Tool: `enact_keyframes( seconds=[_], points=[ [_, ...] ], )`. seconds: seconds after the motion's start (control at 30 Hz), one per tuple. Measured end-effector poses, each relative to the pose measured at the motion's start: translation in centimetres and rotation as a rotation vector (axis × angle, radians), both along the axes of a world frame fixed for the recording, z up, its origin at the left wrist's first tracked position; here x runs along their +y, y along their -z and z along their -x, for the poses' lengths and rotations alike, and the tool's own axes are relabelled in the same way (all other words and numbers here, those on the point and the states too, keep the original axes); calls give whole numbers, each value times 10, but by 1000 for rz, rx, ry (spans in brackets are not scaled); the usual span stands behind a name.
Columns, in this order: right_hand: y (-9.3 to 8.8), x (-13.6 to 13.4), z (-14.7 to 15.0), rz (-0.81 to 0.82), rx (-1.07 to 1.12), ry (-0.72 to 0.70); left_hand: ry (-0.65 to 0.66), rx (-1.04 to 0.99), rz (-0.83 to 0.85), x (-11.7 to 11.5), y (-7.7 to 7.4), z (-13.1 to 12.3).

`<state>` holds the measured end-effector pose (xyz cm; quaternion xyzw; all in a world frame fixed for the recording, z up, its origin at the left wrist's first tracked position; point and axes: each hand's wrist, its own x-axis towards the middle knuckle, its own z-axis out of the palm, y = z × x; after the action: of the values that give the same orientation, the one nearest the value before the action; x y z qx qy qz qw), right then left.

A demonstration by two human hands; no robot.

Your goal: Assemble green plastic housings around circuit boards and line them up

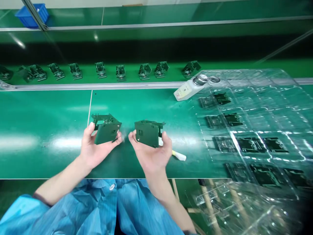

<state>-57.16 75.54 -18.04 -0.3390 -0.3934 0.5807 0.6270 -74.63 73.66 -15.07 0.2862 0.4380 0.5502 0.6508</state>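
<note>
My left hand (96,150) grips a dark, flat-sided assembly (106,132) by its edges, thumb on one side and fingers on the other. Small bracket-like parts stick up along its far edge. A similar dark assembly (148,133) is held the same way in my right hand (154,151). Both pieces are raised over the green table (61,104), a small gap apart, broad faces tilted toward me. Just behind my right hand lies a white-ended tool (179,155) with a bit of yellow; my hand hides the rest of it.
A clear plastic tray (259,120) at the right holds several similar assemblies. Against its far left corner leans a white bottle (188,88) with a metal top. Several more assemblies (100,70) stand in a row beyond the metal rail (122,86). A blue bin (33,15) sits far left.
</note>
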Motion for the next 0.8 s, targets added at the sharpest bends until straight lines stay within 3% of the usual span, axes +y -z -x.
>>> enact_keyframes(
  seconds=[0.07, 0.17, 0.23, 0.33, 0.4, 0.5, 0.57, 0.63, 0.73, 0.8],
  points=[
    [1, 1, 13, 226, 277, -77, -9, -104, 80, -3, 1, -9],
    [1, 1, 21, 295, 363, -112, 3, -76, 61, -4, 7, -12],
    [4, 0, 20, 187, 229, -61, -6, 50, -25, -2, 14, -1],
    [12, -4, 9, -116, -137, 130, -86, 457, -255, 2, 31, 33],
    [17, -6, 0, -266, -309, 239, -96, 682, -302, 3, 42, 61],
    [18, -12, -11, -425, -547, 309, 89, 1016, -212, -3, 47, 90],
    [15, -16, -14, -488, -686, 314, 217, 1151, -193, -10, 41, 95],
    [12, -20, -13, -500, -720, 297, 209, 1107, -285, -17, 28, 87],
    [4, -25, -6, -556, -720, 260, 123, 830, -504, -21, 3, 55],
    [0, -28, -1, -587, -729, 238, 165, 625, -564, -18, -9, 28]
  ],
)
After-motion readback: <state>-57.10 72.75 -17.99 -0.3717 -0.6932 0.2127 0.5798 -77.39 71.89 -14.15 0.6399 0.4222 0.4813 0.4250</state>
